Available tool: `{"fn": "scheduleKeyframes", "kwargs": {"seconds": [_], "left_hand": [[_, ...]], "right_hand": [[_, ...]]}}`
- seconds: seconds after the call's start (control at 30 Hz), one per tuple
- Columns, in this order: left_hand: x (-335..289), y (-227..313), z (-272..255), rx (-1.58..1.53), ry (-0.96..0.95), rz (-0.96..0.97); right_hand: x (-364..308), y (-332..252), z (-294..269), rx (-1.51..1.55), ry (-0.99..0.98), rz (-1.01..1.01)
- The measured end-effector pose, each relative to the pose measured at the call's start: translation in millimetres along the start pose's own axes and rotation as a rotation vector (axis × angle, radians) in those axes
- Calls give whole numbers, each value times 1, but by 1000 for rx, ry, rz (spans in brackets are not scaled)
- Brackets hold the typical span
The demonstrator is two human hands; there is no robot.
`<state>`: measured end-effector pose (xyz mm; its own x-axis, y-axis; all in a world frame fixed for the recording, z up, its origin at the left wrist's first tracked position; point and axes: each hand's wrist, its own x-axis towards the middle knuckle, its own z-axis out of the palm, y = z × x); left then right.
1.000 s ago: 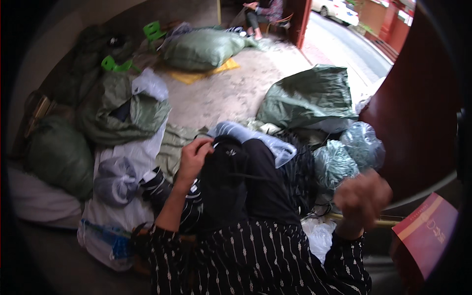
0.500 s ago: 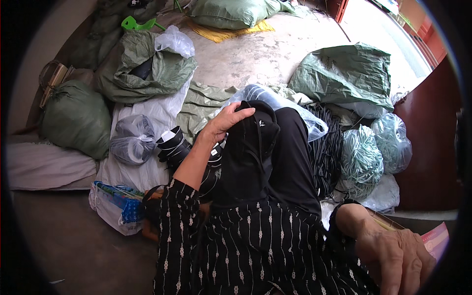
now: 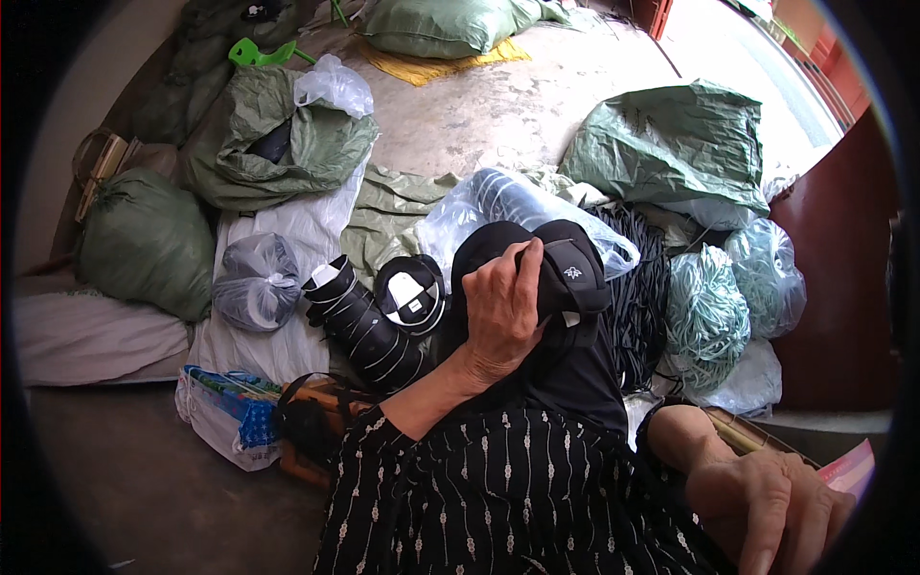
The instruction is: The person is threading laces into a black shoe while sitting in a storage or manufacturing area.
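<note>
A black shoe upper [image 3: 578,273] with a small pale emblem rests over my knees, and my left hand [image 3: 503,307] is closed on its near left side. Part of the upper is hidden behind my fingers. Left of my legs lies a row of similar black uppers nested together [image 3: 369,335], with another upper [image 3: 412,294] beside it showing a white lining. My right hand [image 3: 771,498] is at the lower right, over a basket-like rim [image 3: 743,436]. Its fingers are stretched downward and slightly apart; the tips run off the picture's edge, and nothing shows in them.
Black laces [image 3: 640,297] lie right of my legs, beside a bundle of pale green laces [image 3: 707,316] and a bagged one [image 3: 764,278]. Green woven sacks [image 3: 661,144] lie ahead; a full sack [image 3: 144,244] stands left. A pink card [image 3: 848,468] sits by my right hand.
My left hand has moved right and nearer to me, with the shoe upper turned so its emblem end faces up. The nested uppers at left are now uncovered. The right hand has barely shifted.
</note>
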<state>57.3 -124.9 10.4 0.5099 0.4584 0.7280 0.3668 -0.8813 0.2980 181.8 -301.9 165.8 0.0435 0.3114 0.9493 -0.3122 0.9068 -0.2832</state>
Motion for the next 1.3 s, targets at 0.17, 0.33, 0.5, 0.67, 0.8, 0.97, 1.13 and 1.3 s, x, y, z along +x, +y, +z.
{"fn": "scheduleKeyframes", "kwargs": {"seconds": [0.17, 0.33, 0.5, 0.67, 0.8, 0.97, 1.13, 1.3], "left_hand": [[-4, -5, -2, -10, -46, -32], [-2, -10, 0, -9, 1, -85], [25, -67, 7, -182, -261, -640], [18, -105, 9, -308, -580, -716], [-6, -93, 22, -236, -534, -642], [-24, -94, 40, -204, -89, -526], [-28, -103, 34, -236, 148, -383], [2, -95, -9, -682, 53, -534]], "right_hand": [[-3, 9, -1, 1, 14, 43], [-5, 19, 0, 17, 6, 86], [0, 28, 3, 53, 15, 126], [-6, 41, 5, 87, 85, 210], [-40, 54, -22, 32, 484, 462], [-129, 40, -181, -85, 1132, 726], [-219, -77, -356, -190, 1440, 530], [-191, -136, -378, -397, 1329, 543]]}}
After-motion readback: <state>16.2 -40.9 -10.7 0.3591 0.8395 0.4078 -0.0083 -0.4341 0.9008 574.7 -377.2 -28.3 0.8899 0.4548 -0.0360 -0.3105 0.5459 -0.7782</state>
